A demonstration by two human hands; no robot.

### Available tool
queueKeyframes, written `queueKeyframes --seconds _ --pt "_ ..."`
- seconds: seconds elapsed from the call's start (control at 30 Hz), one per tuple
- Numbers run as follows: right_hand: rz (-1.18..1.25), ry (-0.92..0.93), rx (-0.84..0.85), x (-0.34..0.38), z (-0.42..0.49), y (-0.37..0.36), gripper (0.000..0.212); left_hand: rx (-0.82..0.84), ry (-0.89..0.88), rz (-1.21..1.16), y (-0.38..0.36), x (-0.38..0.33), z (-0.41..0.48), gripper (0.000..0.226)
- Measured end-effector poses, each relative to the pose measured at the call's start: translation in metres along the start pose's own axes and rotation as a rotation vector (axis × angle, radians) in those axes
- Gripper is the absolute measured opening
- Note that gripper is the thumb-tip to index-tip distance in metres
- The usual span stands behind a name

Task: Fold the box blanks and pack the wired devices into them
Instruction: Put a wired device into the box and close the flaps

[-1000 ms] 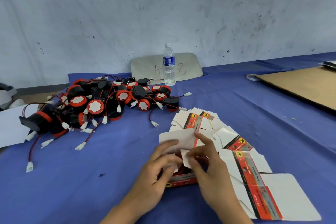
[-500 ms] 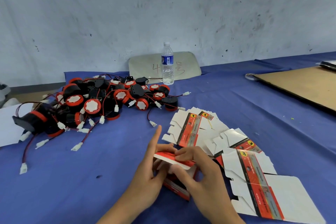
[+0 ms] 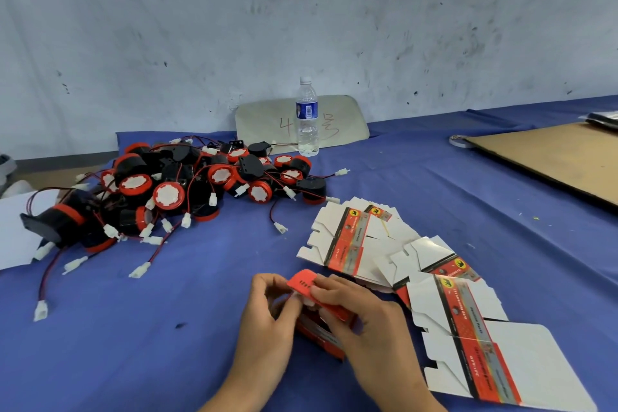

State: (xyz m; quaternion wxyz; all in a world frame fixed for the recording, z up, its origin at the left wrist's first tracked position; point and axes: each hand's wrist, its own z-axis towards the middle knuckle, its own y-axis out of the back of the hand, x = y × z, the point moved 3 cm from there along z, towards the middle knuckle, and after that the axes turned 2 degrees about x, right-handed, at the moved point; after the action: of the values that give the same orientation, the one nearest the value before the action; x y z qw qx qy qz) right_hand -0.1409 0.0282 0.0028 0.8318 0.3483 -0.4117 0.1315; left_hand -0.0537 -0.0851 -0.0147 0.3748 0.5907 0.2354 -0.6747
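Box (image 3: 302, 283) (contents hidden) gripped by left hand (image 3: 267, 314), right hand (image 3: 361, 318)

Black-and-red devices (image 3: 187, 191) with white connectors; white blanks (image 3: 468, 328) striped red, on blue cloth (image 3: 167, 344)

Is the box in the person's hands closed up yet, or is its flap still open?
Still open: the red box has its top flap raised, pinched between the left hand and right hand.
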Motion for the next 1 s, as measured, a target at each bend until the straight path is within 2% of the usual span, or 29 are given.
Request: queueKeyframes --seconds 0.1,0.2,0.37,0.47,0.67,1.0 --pt "-0.006 -0.026 -0.017 -0.003 0.002 0.001 0.037 0.026 -0.009 0.002 -0.001 -0.003 -0.001 0.028" --pt "0.074 -0.045 0.044 -0.004 0.002 0.003 0.041 0.086 -0.017 0.038 -0.003 -0.003 -0.001 0.037" --pt "0.212 -0.082 0.130 -0.007 0.000 0.009 0.039 0.130 0.010 -0.048 0.005 -0.004 0.003 0.029" --pt "0.222 -0.092 0.138 -0.007 0.001 0.012 0.037 0.225 0.017 -0.061 0.009 -0.005 0.009 0.027" --pt "0.156 -0.075 0.125 -0.007 -0.001 0.013 0.039 0.388 -0.113 0.063 0.022 -0.013 0.022 0.030" --pt "0.085 -0.084 0.093 -0.007 0.002 0.014 0.039 0.360 -0.179 0.177 0.021 -0.010 0.023 0.027"
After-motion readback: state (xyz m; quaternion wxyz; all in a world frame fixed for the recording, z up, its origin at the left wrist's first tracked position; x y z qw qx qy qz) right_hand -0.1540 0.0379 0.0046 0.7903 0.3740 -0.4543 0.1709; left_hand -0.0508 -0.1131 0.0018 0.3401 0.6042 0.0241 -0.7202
